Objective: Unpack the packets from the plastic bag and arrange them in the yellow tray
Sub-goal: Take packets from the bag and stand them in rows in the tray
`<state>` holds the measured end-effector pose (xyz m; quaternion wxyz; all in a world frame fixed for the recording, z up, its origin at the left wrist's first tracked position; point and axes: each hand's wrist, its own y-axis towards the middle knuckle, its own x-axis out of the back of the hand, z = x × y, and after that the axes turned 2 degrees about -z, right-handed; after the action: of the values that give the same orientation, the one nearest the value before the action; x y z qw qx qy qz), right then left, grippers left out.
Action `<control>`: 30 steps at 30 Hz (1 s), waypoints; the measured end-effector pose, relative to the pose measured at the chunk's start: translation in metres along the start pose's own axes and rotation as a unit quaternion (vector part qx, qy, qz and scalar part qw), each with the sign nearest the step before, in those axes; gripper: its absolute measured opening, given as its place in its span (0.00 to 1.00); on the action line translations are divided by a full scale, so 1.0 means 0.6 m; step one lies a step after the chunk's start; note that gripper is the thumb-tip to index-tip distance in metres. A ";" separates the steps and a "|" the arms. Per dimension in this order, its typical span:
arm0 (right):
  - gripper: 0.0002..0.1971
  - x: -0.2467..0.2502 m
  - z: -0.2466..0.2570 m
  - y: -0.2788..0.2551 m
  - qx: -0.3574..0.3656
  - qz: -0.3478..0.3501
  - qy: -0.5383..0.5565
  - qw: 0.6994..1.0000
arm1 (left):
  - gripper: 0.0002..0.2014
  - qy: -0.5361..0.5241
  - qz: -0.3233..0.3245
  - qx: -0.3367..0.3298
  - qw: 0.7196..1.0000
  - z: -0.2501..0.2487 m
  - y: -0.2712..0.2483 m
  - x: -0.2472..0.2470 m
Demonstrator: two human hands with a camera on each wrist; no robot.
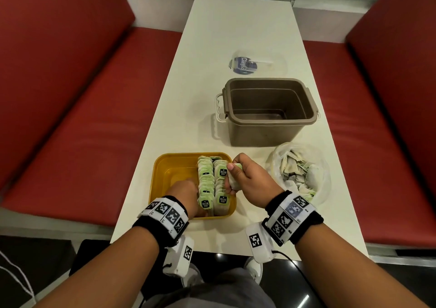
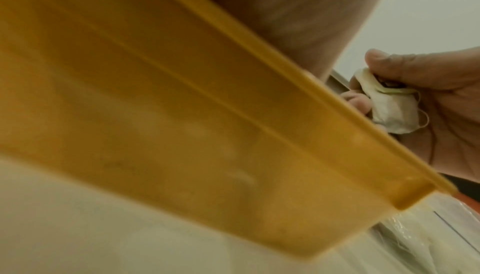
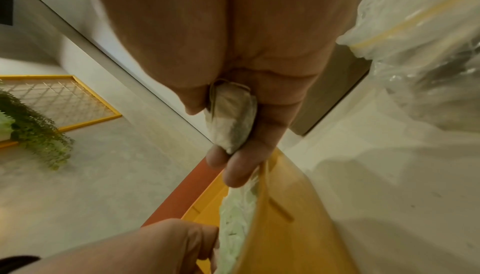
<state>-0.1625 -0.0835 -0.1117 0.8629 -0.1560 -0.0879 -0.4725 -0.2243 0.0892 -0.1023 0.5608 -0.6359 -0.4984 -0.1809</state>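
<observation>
On a table (image 1: 212,36), a tray (image 1: 162,166) of upright packet rows (image 1: 213,185) sits just left of the right hand (image 1: 250,178), the left hand (image 1: 186,192) inside it; a bag (image 1: 318,156) lies right, a bin (image 1: 269,109) beyond.

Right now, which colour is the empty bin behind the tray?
Brown bin, white handle; head view shows it best.

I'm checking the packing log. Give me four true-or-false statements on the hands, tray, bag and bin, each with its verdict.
1. The right hand holds a packet. True.
2. The brown bin is full of packets. False: nothing shows inside it.
3. Two rows of packets stand in the yellow tray. True.
4. The plastic bag lies left of the tray. False: it lies to its right, with packets inside.
</observation>
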 end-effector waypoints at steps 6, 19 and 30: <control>0.12 -0.001 0.000 0.003 -0.017 0.001 0.015 1.000 | 0.21 -0.050 -0.072 0.038 0.995 0.009 0.020 -0.021; 0.13 -0.004 0.003 0.002 -0.030 0.001 0.010 1.000 | 0.34 -0.058 -0.080 0.044 0.994 0.011 0.034 -0.029; 0.11 -0.003 0.015 0.006 -0.040 0.041 0.012 0.998 | 0.25 -0.069 -0.113 -0.066 0.989 0.018 0.016 0.026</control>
<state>-0.1605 -0.0771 -0.1046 0.8755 -0.1887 -0.0521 -0.4418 -0.2129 0.1066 -0.0983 0.4581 -0.6220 -0.5913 -0.2315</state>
